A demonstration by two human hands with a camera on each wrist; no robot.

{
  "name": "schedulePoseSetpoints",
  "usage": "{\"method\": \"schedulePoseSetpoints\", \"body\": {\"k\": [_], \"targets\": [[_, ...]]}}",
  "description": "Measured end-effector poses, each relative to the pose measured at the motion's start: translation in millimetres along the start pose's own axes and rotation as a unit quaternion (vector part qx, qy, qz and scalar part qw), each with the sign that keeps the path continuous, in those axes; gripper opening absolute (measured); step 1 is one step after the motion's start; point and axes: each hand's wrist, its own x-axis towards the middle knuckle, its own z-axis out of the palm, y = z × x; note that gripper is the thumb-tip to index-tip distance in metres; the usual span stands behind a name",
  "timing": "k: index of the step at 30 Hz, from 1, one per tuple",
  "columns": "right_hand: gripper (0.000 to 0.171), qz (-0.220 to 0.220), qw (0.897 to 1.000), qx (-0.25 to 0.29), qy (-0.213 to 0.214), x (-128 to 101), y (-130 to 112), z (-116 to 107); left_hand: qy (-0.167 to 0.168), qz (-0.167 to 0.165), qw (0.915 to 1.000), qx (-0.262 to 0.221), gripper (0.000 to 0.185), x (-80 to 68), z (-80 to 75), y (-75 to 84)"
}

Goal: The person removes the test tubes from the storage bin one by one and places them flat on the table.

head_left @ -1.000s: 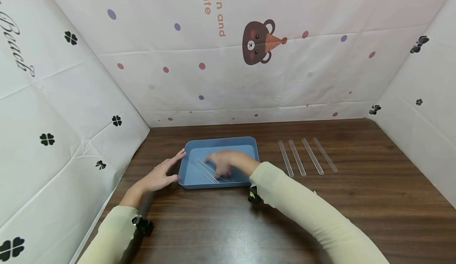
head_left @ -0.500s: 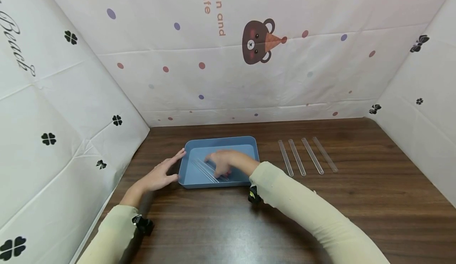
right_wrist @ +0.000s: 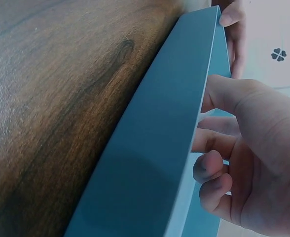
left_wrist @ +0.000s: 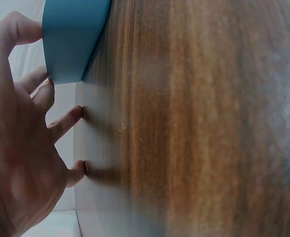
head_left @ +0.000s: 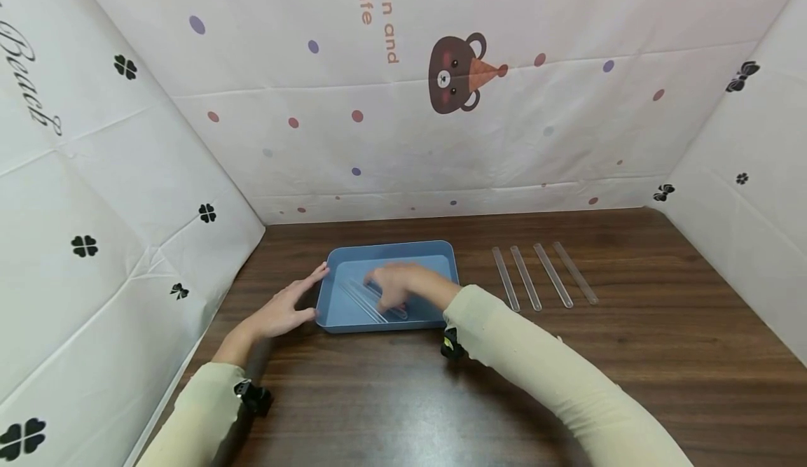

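A blue tray [head_left: 435, 248] lies on the wooden table, with several clear glass test tubes [head_left: 363, 304] slanting across its left half. My left hand [head_left: 279, 311] spreads its fingers at the tray's left end. Its thumb touches the tray wall [left_wrist: 73, 37] in the left wrist view, while other fingertips rest on the table. My right hand [head_left: 392, 285] reaches down into the tray over the tubes, thumb and index finger extended downward. In the right wrist view the tray's near wall [right_wrist: 150, 113] hides those fingertips, so I cannot tell whether they pinch a tube.
To the right of the tray, several more test tubes [head_left: 526, 279] lie side by side on the table [head_left: 403, 390], slightly fanned. White printed sheets [head_left: 378, 138] stand behind the table and along both sides.
Both hands stay almost where they were. The right hand shifts very slightly, and the end of a test tube beside it shows more clearly now.
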Motion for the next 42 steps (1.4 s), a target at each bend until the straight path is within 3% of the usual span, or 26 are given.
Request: {"method": "schedulePoseSetpoints", "body": {"k": [12, 42], "targets": [[0.073, -0.023, 1.0, 0.011, 0.012, -14, 6, -6, -0.001, -0.001, 1.0, -0.001, 0.084, 0.1, -0.4, 0.4], [0.073, -0.032, 0.997, 0.015, 0.063, -59, 29, -14, 0.005, 0.004, 1.0, 0.002, 0.084, -0.3, 0.9, 1.9]]}}
